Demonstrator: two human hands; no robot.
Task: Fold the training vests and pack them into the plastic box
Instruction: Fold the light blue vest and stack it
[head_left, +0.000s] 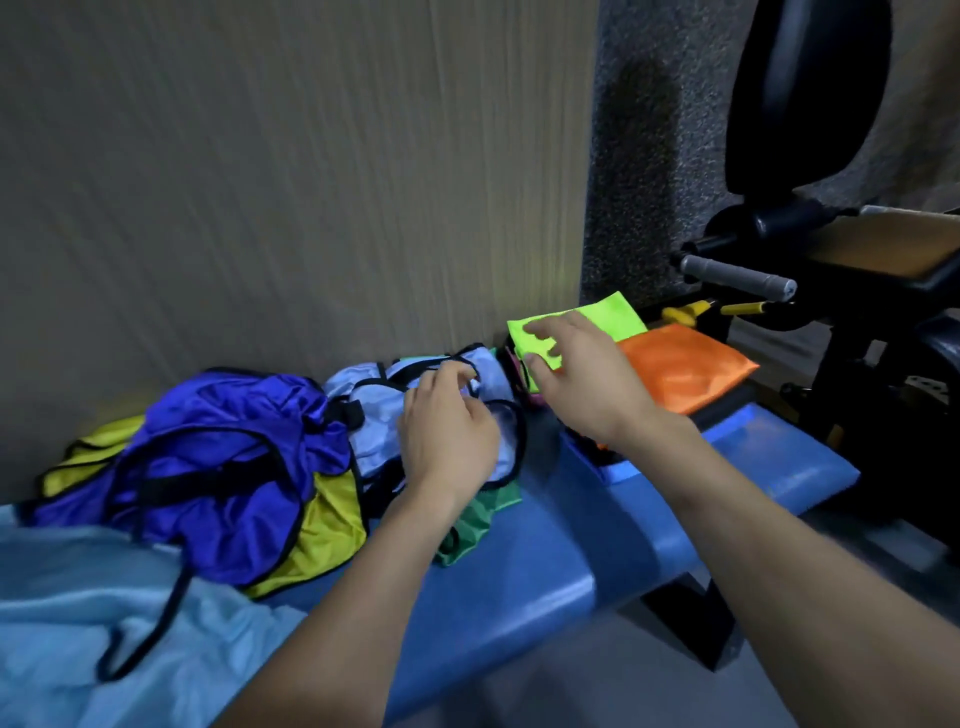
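Note:
A loose pile of training vests lies on a blue padded bench (545, 561): a dark blue vest (218, 457), a yellow one (322, 535), a green one (478, 519) and a pale blue vest with black trim (374, 415). My left hand (447, 436) lies on the pale blue vest, its fingers curled round the black trim. My right hand (587, 384) hovers with spread, relaxed fingers over a folded neon green vest (613, 317). Beside that lies a folded orange vest (685, 369). Both folded vests sit on a dark container with a blue rim (618, 470), mostly hidden.
A pale wooden wall (291, 182) stands right behind the bench. A light blue cloth (78, 623) covers the bench's near left end. Black gym equipment with a grey handle (737, 273) and a tan pad (883, 244) crowds the right side.

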